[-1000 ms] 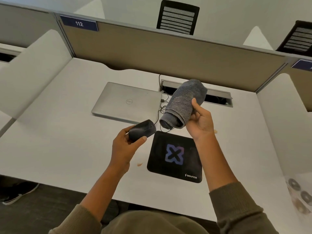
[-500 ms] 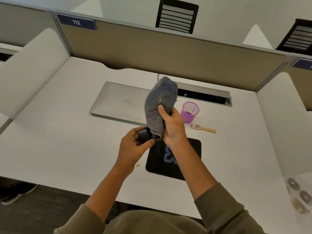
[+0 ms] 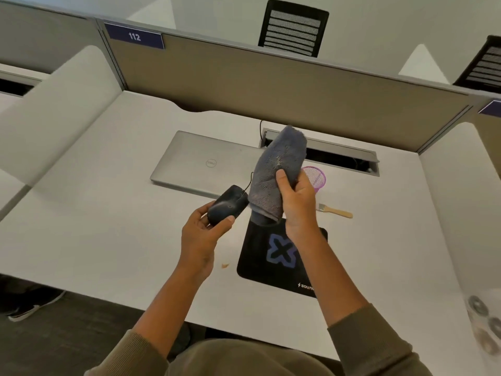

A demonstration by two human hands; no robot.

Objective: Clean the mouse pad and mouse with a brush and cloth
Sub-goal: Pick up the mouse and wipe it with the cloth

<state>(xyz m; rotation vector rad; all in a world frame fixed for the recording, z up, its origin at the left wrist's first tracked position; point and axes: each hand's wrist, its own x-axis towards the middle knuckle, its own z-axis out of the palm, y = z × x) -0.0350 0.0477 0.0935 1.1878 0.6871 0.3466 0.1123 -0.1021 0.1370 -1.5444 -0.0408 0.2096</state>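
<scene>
1. The left hand [image 3: 202,234] holds the mouse [image 3: 227,204] above the desk [image 3: 108,226], thumb curled over its near side and fingers wrapped under its far side.
2. The mouse is black and rounded, with a dull, slightly dusty sheen on its back; a thin black cord [image 3: 249,183] leaves its far end and runs toward the laptop [image 3: 206,164].
3. The right hand [image 3: 298,204] grips the cloth [image 3: 276,172], thumb pressed across the front, fingers closed round the back.
4. The cloth is a grey-blue, fuzzy towel, folded into a thick roll that stands tall above the hand and tilts right at the top; its lower end hangs below the hand, just beside the mouse's far end. Whether they touch I cannot tell.
5. The pad [image 3: 273,270] lies flat on the desk beneath the right forearm, black with a blue-purple X in the middle and white lettering at its near right corner, partly hidden by the arm.
6. The brush [image 3: 336,211], with a pale wooden handle, lies on the desk right of the right hand, beyond the pad.
7. A purple mesh cup [image 3: 315,179] stands behind the right hand, partly hidden by it.
8. The laptop is silver and closed, on the desk beyond the mouse.
9. A small tan crumb [image 3: 225,265] sits on the desk just left of the pad.
</scene>
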